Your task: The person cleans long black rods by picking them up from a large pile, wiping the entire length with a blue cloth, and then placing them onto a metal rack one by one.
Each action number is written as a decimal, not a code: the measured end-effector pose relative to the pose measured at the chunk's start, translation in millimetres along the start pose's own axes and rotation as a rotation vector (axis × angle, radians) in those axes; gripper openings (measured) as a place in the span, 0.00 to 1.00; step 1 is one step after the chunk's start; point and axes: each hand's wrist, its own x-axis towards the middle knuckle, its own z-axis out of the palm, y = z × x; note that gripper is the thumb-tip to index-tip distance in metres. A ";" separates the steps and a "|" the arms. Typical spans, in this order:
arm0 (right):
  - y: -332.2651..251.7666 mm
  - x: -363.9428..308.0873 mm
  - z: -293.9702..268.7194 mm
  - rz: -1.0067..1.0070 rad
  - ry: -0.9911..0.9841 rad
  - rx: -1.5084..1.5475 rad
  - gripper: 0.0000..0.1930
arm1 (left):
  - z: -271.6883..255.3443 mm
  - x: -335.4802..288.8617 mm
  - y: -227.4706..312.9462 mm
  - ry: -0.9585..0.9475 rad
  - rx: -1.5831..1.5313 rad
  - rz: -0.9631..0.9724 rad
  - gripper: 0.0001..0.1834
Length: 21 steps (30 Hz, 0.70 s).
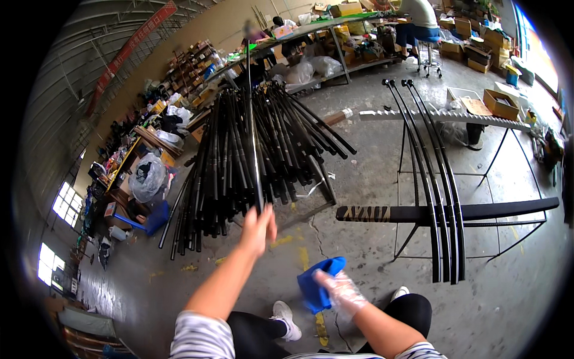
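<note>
My left hand (258, 230) is closed round the near end of a long, glossy black pole (254, 143), which points away from me and upward. Behind that pole lies a big pile of similar black poles (227, 161), their near ends fanned toward me. My right hand (342, 292), in a clear plastic glove, grips a bunched blue cloth (320, 284) low in front of my legs. Cloth and pole are apart. To the right, several black poles (439, 197) lie side by side across a metal stand.
The stand has a notched grey rail (442, 116) at the back and a black padded bar (484, 212) in front. Boxes and bags (149, 176) are heaped at left. Farther back stand a long workbench (311, 27) and a person seated on a stool (427, 45). A cardboard box (501, 103) sits behind the rail.
</note>
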 end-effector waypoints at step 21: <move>-261.7 -78.0 2.6 -0.966 -0.528 0.565 0.40 | -243.6 -449.9 -64.7 -0.029 0.833 -0.477 0.22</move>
